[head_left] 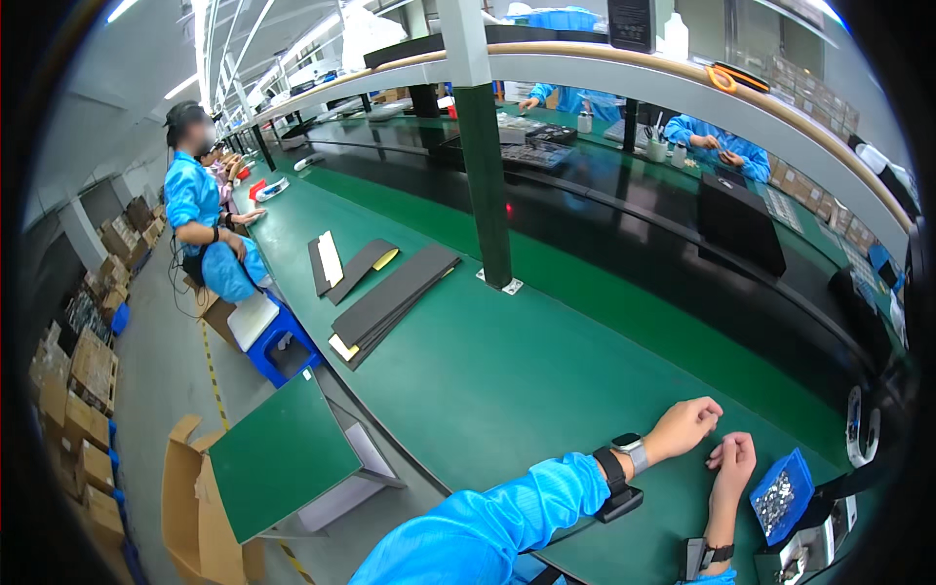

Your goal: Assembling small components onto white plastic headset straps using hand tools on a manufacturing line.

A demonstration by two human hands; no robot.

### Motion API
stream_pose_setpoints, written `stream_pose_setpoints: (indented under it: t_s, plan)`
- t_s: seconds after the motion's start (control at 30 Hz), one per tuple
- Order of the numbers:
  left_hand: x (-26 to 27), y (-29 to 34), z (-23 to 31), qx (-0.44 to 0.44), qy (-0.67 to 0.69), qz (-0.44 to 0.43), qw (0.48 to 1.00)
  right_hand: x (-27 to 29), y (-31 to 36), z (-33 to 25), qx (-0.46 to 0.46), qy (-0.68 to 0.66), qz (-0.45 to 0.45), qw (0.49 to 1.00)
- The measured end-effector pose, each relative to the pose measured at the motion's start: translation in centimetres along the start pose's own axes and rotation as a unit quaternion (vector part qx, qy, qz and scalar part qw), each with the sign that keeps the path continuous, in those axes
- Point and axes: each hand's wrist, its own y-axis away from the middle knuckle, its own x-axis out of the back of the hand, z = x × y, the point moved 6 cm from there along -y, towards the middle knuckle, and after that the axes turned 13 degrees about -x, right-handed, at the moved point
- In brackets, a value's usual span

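My left hand (685, 428) hovers over or rests on the green bench top (546, 390), its fingers curled in toward the right. Just nearer to me is my right hand (732, 462), also with bent fingers, a small gap away from the left. Whatever the fingers of either hand may pinch is hidden or too small to make out. Right of my right hand, a blue bin (801, 487) holds many small shiny metal pieces. Both wrists wear dark straps with small devices, and a watch (630, 448) sits on the left one.
Black foam strips (395, 297) lie farther left on the bench. A green-and-white post (485, 185) rises from it beneath a shelf. Beyond runs a dark conveyor (604, 205) with a black box (738, 226). Workers in blue sit across and at far left, near a blue stool (278, 341).
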Motion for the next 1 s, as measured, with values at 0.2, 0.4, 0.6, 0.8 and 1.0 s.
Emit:
stream_pose_setpoints:
  t_s: [0.2,0.4,0.6,0.8,1.0]
  plan:
    - [-0.6,0.3,1.6,-0.056,-0.045,0.005,0.997,0.8,-0.2,0.6,0.005,0.017,0.009,1.0]
    - [0.1,-0.1,1.5,-0.043,-0.062,0.019,0.997,0.3,-0.1,-0.3,0.006,0.017,0.001,1.0]
    - [0.1,0.0,1.4,-0.017,-0.093,-0.01,0.996,0.0,0.0,-0.4,-0.009,0.022,0.01,1.0]
    - [-0.3,-0.1,1.3,-0.031,-0.077,-0.002,0.997,0.3,-0.1,-0.2,-0.017,0.024,0.006,1.0]
    - [-0.3,-0.1,1.5,-0.021,-0.084,-0.011,0.996,0.2,0.0,-0.2,-0.019,0.021,0.004,1.0]
